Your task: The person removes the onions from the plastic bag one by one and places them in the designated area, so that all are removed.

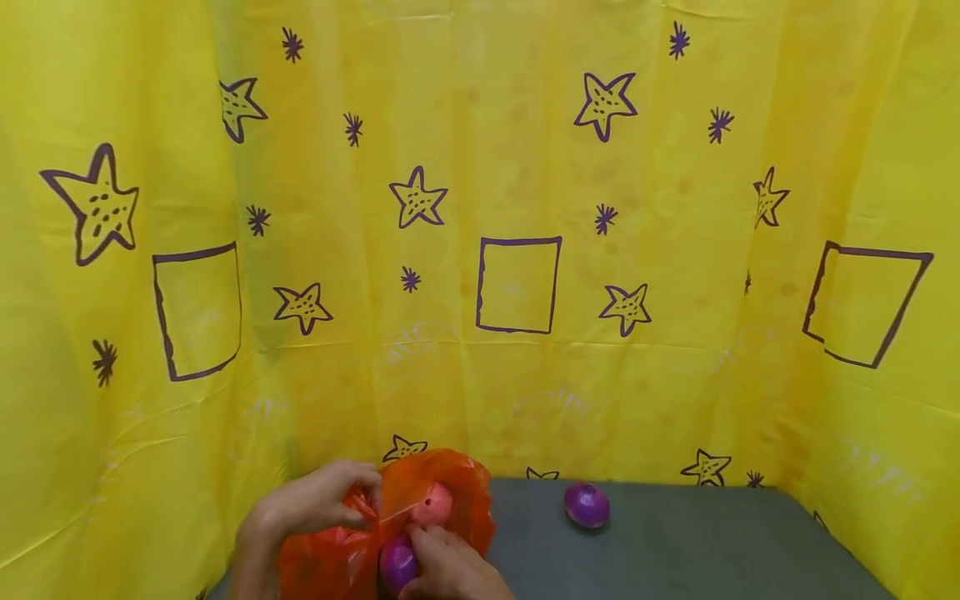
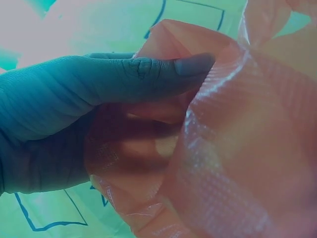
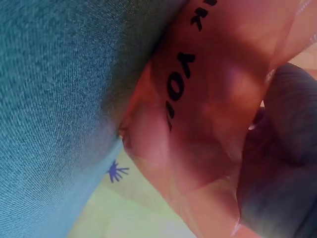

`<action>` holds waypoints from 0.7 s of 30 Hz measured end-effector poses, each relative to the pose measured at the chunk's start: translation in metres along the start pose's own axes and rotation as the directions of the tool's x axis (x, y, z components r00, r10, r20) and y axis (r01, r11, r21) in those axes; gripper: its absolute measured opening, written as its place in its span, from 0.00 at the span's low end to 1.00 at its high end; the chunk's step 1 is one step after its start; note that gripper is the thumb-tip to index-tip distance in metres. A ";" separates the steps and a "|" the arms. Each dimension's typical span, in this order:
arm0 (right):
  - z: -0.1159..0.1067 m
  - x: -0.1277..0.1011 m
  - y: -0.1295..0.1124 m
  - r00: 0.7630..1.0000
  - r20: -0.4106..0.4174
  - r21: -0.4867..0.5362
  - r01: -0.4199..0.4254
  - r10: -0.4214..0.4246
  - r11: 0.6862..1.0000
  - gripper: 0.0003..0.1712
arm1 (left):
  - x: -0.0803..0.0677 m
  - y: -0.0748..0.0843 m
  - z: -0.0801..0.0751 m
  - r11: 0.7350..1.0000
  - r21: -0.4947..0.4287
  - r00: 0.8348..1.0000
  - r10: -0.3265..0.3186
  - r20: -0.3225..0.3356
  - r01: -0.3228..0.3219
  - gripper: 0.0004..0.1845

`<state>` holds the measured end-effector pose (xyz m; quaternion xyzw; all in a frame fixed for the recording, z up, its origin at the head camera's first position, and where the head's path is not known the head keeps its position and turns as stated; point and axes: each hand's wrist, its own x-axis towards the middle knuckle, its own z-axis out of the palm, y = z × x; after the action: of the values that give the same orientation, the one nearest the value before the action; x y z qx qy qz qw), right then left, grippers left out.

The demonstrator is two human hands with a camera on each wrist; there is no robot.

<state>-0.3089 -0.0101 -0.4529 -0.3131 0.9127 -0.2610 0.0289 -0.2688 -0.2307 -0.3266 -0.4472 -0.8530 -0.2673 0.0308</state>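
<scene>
"Orange bag [image 1: 472,506], toward the left side of the worktop [image 1: 675,546]: how are the hands supporting it?"

"Left hand [image 1: 318,500]: its grip is pinching the bag's film near the mouth, thumb lying over a fold. Right hand [image 1: 452,567]: its grip is holding a purple onion [image 1: 397,565] low at the opening; whether the onion is lying inside or just in front of the film, I cannot tell. A round pink item [image 1: 435,502] is showing against the bag's film, just above the right fingers. A second purple onion [image 1: 587,506] is resting on the worktop, well apart from the bag."

"What is good technique demanding?"

"Probably, the left grip should be keeping the mouth taut and wide, since thin film is likely to be folding inward. The right grip should be guiding the onion clear of the pink item and the film's edge, easing off only while something firm is bearing the weight."
</scene>
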 end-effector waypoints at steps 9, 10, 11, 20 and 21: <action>-0.019 -0.008 -0.004 0.993 -0.080 -0.151 0.074 -0.086 0.986 0.35 | 0.002 -0.009 0.003 0.999 0.022 1.000 0.025 -0.013 -0.025 0.08; -0.024 -0.011 -0.006 0.993 -0.075 -0.153 0.080 -0.092 0.985 0.34 | 0.002 -0.009 0.003 1.000 0.019 1.000 0.020 -0.011 -0.020 0.07; -0.029 -0.014 -0.008 0.992 -0.068 -0.166 0.091 -0.103 0.982 0.33 | 0.002 -0.009 0.002 1.000 0.015 1.000 0.010 -0.009 -0.010 0.07; -0.082 -0.038 -0.028 0.944 0.017 -0.306 0.319 -0.330 0.897 0.31 | -0.003 -0.010 0.000 1.000 0.017 1.000 0.002 -0.025 -0.002 0.07; -0.089 -0.042 -0.029 0.938 0.028 -0.294 0.339 -0.347 0.894 0.32 | -0.004 -0.010 -0.001 1.000 0.001 1.000 -0.003 -0.023 0.003 0.06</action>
<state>-0.2783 0.0366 -0.3665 -0.4666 0.8720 -0.1271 -0.0759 -0.2749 -0.2386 -0.3312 -0.4428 -0.8534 -0.2719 0.0406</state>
